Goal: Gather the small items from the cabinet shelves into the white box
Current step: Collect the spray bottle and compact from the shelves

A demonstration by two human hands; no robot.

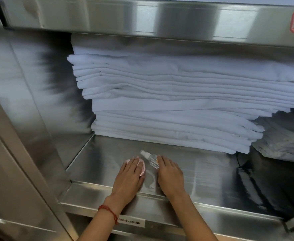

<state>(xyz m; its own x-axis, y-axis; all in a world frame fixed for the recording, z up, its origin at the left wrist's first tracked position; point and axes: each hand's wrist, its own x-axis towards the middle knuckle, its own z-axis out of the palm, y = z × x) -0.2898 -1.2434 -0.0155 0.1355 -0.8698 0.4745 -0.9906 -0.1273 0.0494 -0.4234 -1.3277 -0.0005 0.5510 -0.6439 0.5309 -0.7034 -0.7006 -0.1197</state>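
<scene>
Left hand (131,173) rests straight fingers (133,165) on flat pink compact (142,168); right hand (169,171), fingers together, touches clear spray bottle (150,159) at its 11 o'clock on steel shelf (203,171)—likely light, slippery; pinch bottle mid-body.

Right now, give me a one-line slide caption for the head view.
Left hand covers a pink round item; right hand touches a clear spray bottle on the steel shelf.

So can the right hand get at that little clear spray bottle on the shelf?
Probably yes. The right hand already has its fingertips against the spray bottle, which lies on the bare shelf in front of the stacked linens, nothing between.
</scene>
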